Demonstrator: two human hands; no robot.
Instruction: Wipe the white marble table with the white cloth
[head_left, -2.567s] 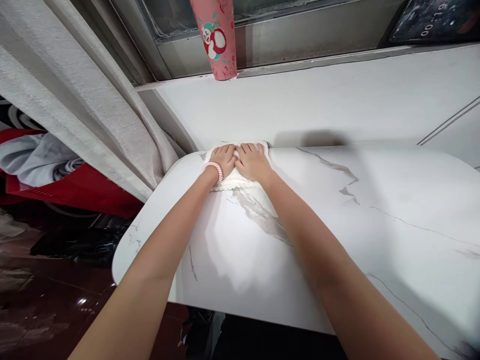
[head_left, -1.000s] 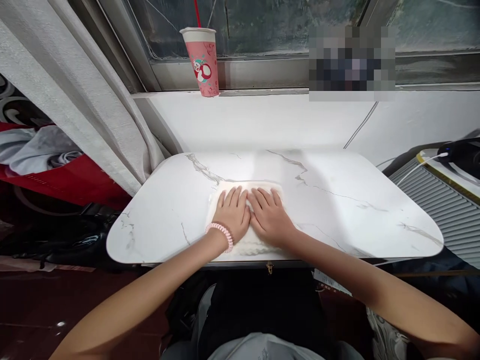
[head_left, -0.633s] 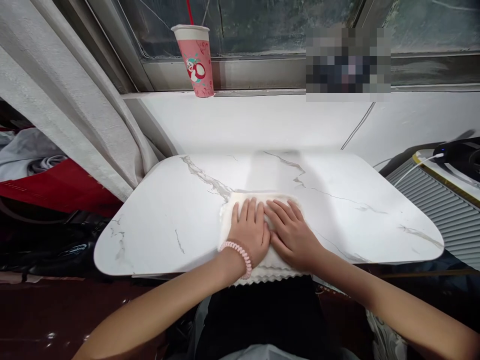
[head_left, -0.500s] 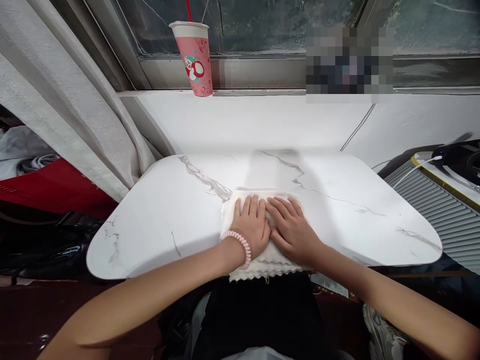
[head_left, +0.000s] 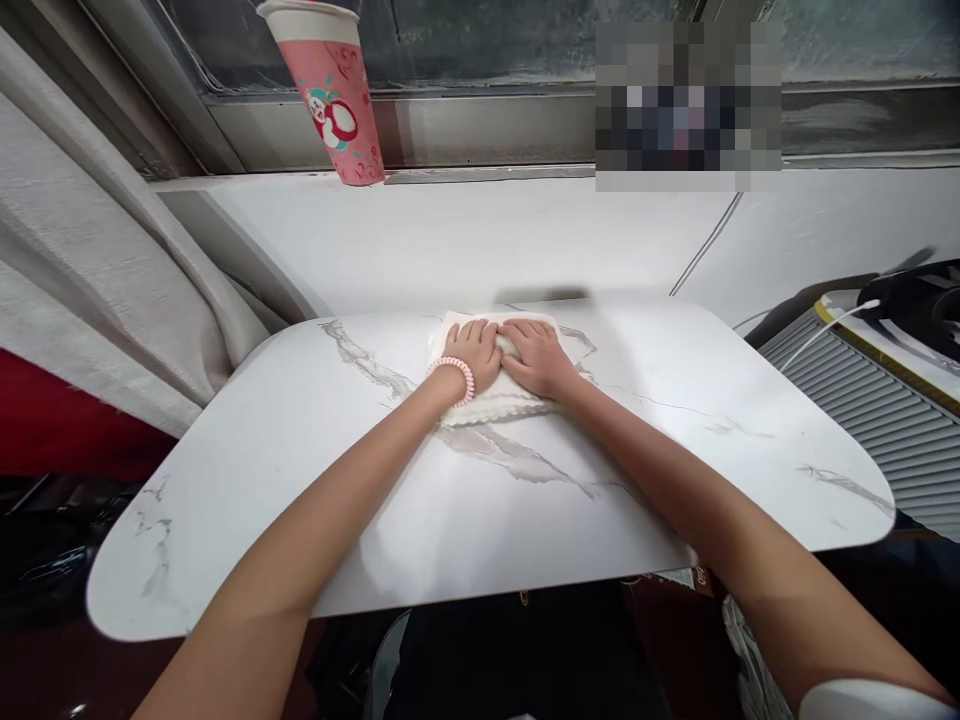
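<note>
Because both palms lie flat, side by side, the left hand (head_left: 478,357) and right hand (head_left: 540,360) seem to share their pressure evenly over a cream-white, soft fabric cloth with scalloped edges (head_left: 484,411). Neither hand is clenched: the fingers are straight, pointing away from the wearer, resting on the cloth rather than gripping it. The thumbs nearly meet at its middle, a placement that probably keeps it from bunching or twisting. More than one scalloped edge shows at the front, so the cloth looks folded, perhaps to give the palms a thicker pad.

The cloth lies flat near the back edge of a white, grey-veined, marble-patterned worktop with rounded corners (head_left: 285,430), which is why both arms are stretched well forward. A pink coiled bracelet (head_left: 469,381) circles the left wrist, touching or just above the cloth; which, I cannot tell. Behind, a tall pink paper cup with a white rim (head_left: 330,100) stands on the window ledge (head_left: 480,175), apart from the worktop and clear of both hands.
</note>
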